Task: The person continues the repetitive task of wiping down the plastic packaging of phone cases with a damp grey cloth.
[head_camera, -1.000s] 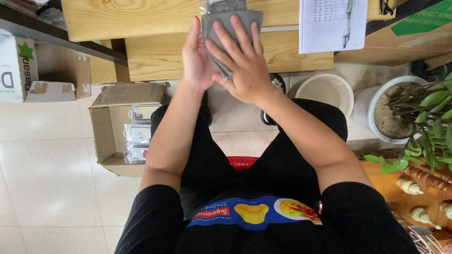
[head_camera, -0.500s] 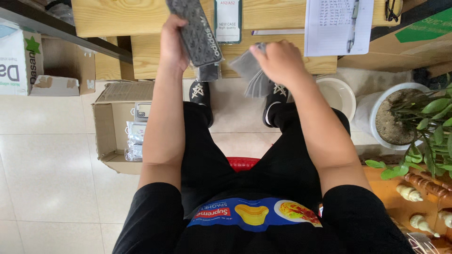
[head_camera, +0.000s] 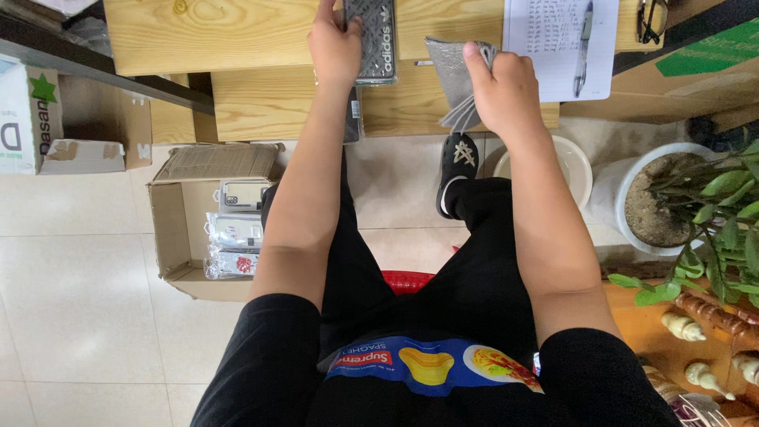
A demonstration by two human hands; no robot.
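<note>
Left hand (head_camera: 334, 47) has its fingers wrapped round the edge of a dark patterned phone case (head_camera: 370, 39), which lies flat on the wooden bench (head_camera: 237, 32). Right hand (head_camera: 506, 91) is pinched shut on a folded grey cloth (head_camera: 455, 75), thumb on top, held just over the bench's front edge and a bit right of the case.

Further out on the bench there's a sheet of paper (head_camera: 553, 43) with a pen (head_camera: 583, 39) lying on it, and a pair of glasses (head_camera: 652, 20) at the far right corner. Under the bench it's pale tiled floor (head_camera: 71, 277), with an open cardboard box (head_camera: 170, 229) holding packaged phone cases (head_camera: 237, 233), a white box (head_camera: 32, 119) off to the left, a white bucket (head_camera: 581, 162) and a potted plant (head_camera: 696, 205) on the right.

The top of the phone case is cut off by the frame. There's something dark hanging below the bench behind the left wrist, maybe another case, hard to tell. Only one shoe (head_camera: 458, 170) shows; the other is hidden by the arm.
</note>
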